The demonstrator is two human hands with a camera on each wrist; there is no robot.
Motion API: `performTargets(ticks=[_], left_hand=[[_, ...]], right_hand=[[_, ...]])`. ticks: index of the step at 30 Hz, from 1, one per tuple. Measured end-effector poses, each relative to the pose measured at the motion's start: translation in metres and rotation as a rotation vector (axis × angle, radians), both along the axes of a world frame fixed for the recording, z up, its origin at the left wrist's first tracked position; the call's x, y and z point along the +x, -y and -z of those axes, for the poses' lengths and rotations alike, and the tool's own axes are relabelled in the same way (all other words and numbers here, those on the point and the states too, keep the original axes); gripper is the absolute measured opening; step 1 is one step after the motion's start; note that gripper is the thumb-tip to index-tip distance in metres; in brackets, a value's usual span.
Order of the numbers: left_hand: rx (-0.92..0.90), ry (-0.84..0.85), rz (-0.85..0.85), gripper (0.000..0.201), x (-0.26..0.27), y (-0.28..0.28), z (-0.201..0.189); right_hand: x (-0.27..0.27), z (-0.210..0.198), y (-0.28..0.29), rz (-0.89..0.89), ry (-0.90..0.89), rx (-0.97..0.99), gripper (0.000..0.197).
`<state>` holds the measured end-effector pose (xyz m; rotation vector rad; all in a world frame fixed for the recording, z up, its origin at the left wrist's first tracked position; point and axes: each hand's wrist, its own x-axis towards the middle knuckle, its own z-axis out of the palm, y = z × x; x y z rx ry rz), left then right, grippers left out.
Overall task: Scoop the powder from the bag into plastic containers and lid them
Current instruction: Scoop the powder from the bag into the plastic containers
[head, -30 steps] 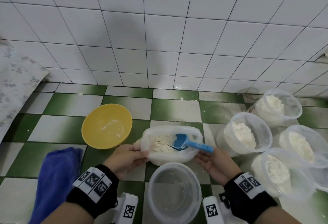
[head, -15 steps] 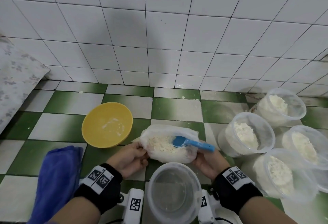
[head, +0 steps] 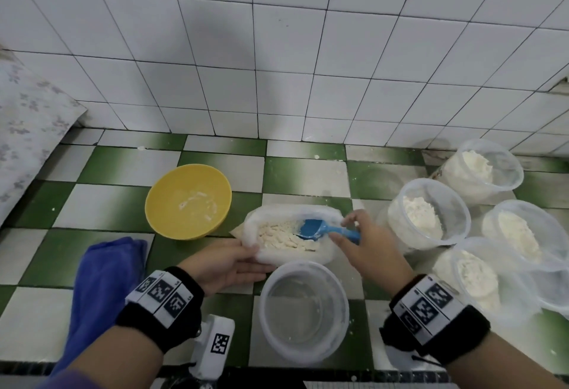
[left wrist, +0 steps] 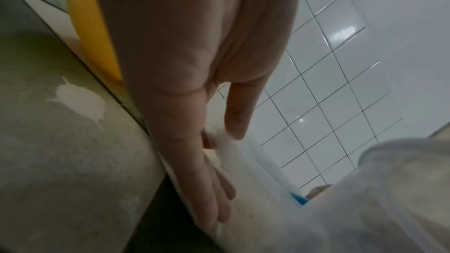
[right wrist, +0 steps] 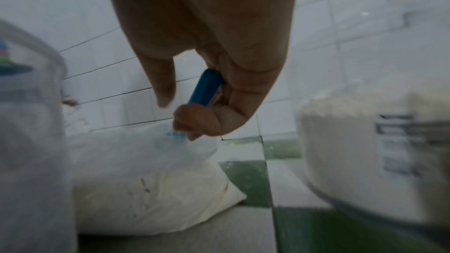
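Nearest the person, an empty clear round plastic container (head: 303, 311) stands on the green-and-white checkered tiled counter (head: 107, 213) between the two wrists. To its left lies a crumpled blue cloth (head: 101, 290).

Just beyond the empty container sits the open clear plastic bag of pale powder (head: 286, 234), touching the container's far rim in the head view. The left hand (head: 228, 265) lies against the bag's near left side; in the left wrist view its fingers (left wrist: 214, 195) are straight and pressed flat on the bag's wall, with the thumb at the rim, so they are released rather than clenched.

The right hand (head: 366, 244) reaches over the bag's right edge and grasps the handle of the small blue plastic scoop (head: 320, 230). In the right wrist view the curled fingers (right wrist: 194, 120) close round the blue handle (right wrist: 207, 88), while the thumb hangs straight beside it. The scoop's bowl rests in the powder inside the bag, toward the right side.

Left of the bag, just beside it, a round yellow plastic bowl (head: 188, 200) holds traces of white powder. To the right stand four clear round containers with powder in them (head: 428, 213), unlidded and clustered together, the farthest one (head: 483, 170) close to the white tiled wall (head: 277, 49).
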<state>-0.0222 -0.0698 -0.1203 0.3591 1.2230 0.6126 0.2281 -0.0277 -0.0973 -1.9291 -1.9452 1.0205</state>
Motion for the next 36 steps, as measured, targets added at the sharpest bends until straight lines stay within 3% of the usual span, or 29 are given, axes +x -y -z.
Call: performTargets(ticks=[3,8,11,24,30,36], left_hand=[[0.06,-0.002,-0.043,0.033,0.003,0.0,0.002],[0.132,-0.07,-0.017,0.041,0.001,0.007,0.01],[0.171,-0.146,-0.015,0.038,0.0,0.007,0.007],[0.149,-0.157,-0.06,0.035,0.008,0.002,0.004],[0.144,-0.167,-0.084,0.031,0.012,0.0,0.001],[0.152,-0.172,-0.112,0.025,0.014,-0.002,-0.004]], right_hand=[[-0.005,-0.006,-0.01,-0.1,0.14,0.093,0.018],[0.008,-0.023,-0.016,-0.345,0.339,0.301,0.029],[0.012,-0.02,-0.015,-0.432,0.388,0.313,0.033],[0.01,0.012,-0.023,-0.249,0.011,-0.02,0.014],[0.001,0.026,-0.024,-0.197,-0.122,-0.057,0.023],[-0.009,0.04,-0.023,-0.143,-0.23,-0.049,0.017]])
